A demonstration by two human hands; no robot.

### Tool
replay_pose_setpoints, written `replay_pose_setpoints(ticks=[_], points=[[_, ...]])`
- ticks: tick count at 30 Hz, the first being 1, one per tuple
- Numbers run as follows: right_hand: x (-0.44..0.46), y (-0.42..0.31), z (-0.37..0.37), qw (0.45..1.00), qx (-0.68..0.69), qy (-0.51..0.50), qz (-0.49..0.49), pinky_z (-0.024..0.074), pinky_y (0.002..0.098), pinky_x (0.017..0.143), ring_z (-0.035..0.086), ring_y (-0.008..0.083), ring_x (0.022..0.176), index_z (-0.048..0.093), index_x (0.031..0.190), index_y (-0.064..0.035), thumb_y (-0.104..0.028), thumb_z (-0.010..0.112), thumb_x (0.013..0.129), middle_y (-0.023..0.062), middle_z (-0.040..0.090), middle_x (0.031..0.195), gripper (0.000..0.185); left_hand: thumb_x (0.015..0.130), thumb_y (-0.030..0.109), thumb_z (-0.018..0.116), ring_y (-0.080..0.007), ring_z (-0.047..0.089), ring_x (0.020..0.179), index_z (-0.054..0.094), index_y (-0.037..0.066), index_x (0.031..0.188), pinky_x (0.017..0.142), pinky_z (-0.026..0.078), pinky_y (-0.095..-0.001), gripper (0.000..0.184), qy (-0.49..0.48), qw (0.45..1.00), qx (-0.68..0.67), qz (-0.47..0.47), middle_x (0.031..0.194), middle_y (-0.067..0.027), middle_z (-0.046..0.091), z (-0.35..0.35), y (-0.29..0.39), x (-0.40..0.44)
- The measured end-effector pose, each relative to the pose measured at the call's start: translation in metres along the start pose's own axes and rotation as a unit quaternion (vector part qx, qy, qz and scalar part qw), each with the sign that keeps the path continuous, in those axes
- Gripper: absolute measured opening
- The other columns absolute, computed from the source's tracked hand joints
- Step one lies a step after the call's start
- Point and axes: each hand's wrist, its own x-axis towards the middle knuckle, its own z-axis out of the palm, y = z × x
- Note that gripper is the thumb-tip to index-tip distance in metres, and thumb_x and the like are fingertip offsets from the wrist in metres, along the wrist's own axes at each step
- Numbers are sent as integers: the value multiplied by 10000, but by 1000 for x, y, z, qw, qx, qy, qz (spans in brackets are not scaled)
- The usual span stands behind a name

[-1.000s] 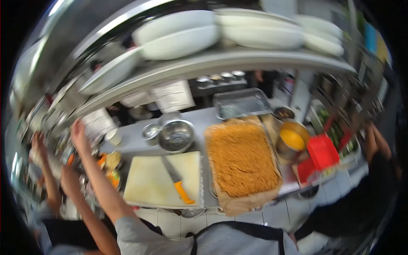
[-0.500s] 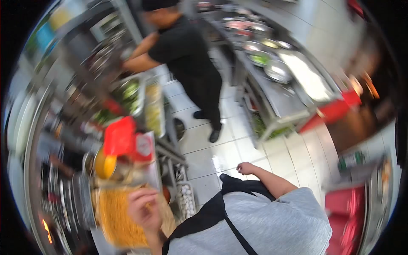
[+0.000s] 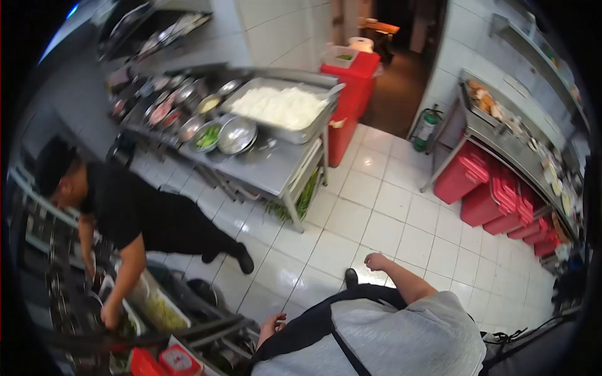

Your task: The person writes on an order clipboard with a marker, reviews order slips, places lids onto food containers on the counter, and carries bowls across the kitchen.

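My left hand (image 3: 272, 327) hangs low by the black apron (image 3: 307, 319), its fingers loosely bent and a little apart, with nothing seen in it. It is nearest the metal counter frame at the lower left. My right hand (image 3: 376, 261) is held out in front of my body over the tiled floor, fingers curled in, holding nothing that I can see. A red kitchen scale (image 3: 179, 360) stands at the bottom left, partly cut off by the frame.
At the left a co-worker (image 3: 138, 207) in black bends over food trays (image 3: 166, 310). A steel table (image 3: 269, 169) ahead bears bowls (image 3: 237, 135) and a large tray of white food (image 3: 279, 108). Beyond are a red bin (image 3: 357, 78), a doorway, a fire extinguisher (image 3: 427, 128) and several red bins (image 3: 464, 172) under a counter.
My view has swung right, towards the doorway. My left hand has gone from over the yellow-orange food on the left counter to beside my body. The co-worker now bends lower over the trays.
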Motion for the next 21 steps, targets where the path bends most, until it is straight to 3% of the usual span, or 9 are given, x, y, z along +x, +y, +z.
replay_pose_setpoints(ticks=[3,4,7,8,9,11,12,15,21], points=[[-21,54,-4,998,-11,61,0,522,325,675,665,180,649,661,932,-65,-176,552,722,115,669,823,261,796,-16,523,-210,629,860,567,19,1097,738,503,-293,306,-6,993,121,3,1008,-134,608,9,51,49],[-35,73,-7,993,87,51,56,526,315,660,664,180,632,661,934,-67,-165,555,723,109,675,831,256,781,-25,536,-202,633,849,572,16,1080,726,505,-293,304,-8,991,131,24,991,-135,618,15,55,72],[-71,130,-9,977,139,65,146,528,314,567,659,185,591,651,970,-72,-158,543,732,96,677,802,276,772,-20,553,-196,637,829,576,17,1068,710,508,-290,300,-49,991,118,32,959,-131,630,44,77,144],[-86,148,-14,964,170,40,199,519,311,512,654,183,580,645,989,-77,-155,534,738,95,676,779,285,759,11,596,-189,639,803,583,29,1065,702,507,-285,307,-53,994,88,25,932,-126,636,56,65,173],[-100,167,-16,971,143,53,186,516,305,484,648,182,570,645,1001,-83,-154,530,741,97,675,765,292,759,20,596,-196,636,810,585,29,1059,707,505,-292,301,-62,994,84,15,936,-129,635,70,60,198],[-115,212,-22,950,149,-22,274,521,310,480,651,178,576,646,1012,-89,-154,530,744,92,674,765,299,758,37,595,-209,632,825,590,30,1048,717,501,-305,290,-79,989,127,-14,943,-133,634,103,60,243],[-125,232,-30,955,129,-20,266,524,309,480,655,178,587,649,1014,-97,-154,530,744,86,673,756,301,757,46,595,-215,629,832,593,30,1042,721,499,-312,285,-91,984,149,-24,946,-136,634,123,63,268],[-159,281,-59,887,288,112,342,526,302,485,664,182,617,650,1008,-89,-159,538,745,83,675,774,294,755,72,593,-234,623,854,600,30,1025,736,493,-332,273,-131,958,251,-47,957,-143,632,171,73,330],[-183,352,-107,787,394,303,366,538,310,538,672,182,634,646,961,-34,-118,540,737,121,672,762,262,752,125,591,-272,609,899,614,31,990,764,481,-372,257,-229,836,497,-50,978,-157,629,237,113,444]])
